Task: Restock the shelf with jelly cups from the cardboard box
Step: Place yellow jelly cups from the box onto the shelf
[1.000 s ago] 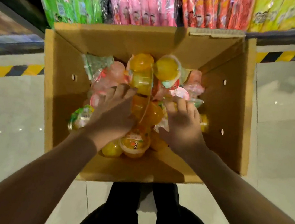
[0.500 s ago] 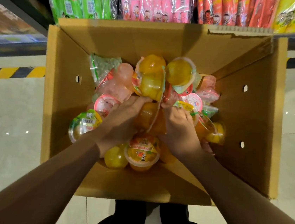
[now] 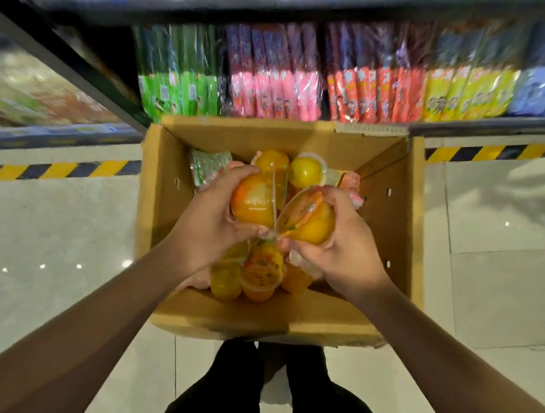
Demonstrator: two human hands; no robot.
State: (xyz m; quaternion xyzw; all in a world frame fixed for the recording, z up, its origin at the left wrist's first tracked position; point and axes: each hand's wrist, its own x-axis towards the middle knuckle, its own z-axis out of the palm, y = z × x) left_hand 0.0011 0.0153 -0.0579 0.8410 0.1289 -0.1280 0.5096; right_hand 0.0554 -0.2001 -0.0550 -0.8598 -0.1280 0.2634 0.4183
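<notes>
Upper shelf (image 3: 286,14) and its packets smeared by motion blur, print unreadable. Lower jelly cups (image 3: 258,272) in the cardboard box (image 3: 160,193) partly hidden under both hands and the held cups. Forearms cut off by the bottom edge.

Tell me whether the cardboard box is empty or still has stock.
Still stocked: the open brown cardboard box holds yellow and orange jelly cups beneath both hands.

Bare arms and black trousers

Both forearms are uncovered as far up as the frame shows, with no sleeve edge in sight. The left hand (image 3: 208,222) and right hand (image 3: 344,248) wear no gloves, rings or watch. Plain black trousers (image 3: 325,412) cover both legs below.
</notes>
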